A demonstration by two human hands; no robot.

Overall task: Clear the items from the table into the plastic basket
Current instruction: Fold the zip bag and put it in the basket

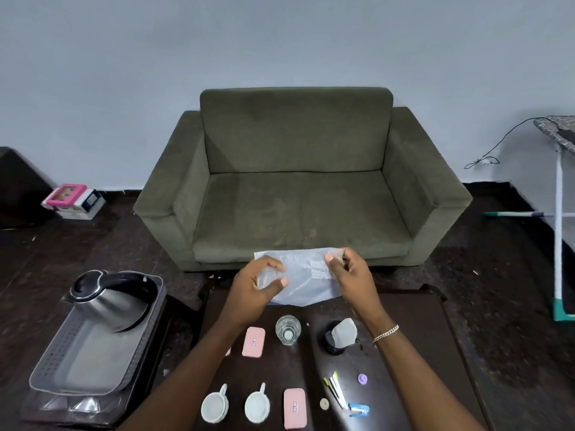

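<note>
Both my hands hold a clear plastic bag (306, 279) above the far edge of the dark table (404, 343). My left hand (259, 286) grips its left side and my right hand (350, 270) pinches its upper right corner. The grey plastic basket (49, 365) stands on a low stand to the left, with a steel kettle (109, 301) lying in its far end. On the table lie two pink cases (254, 342) (295, 408), a glass (288, 330), a black cup with a lid (337, 337), and two white cups (214, 406) (257, 405).
Pens (336, 390), a blue stapler (359, 410), a purple cap (362, 378) and a small round piece (324, 403) lie at the table's near right. A green sofa (295, 181) stands behind the table. An ironing board (560, 181) is at right, boxes (74, 200) at left.
</note>
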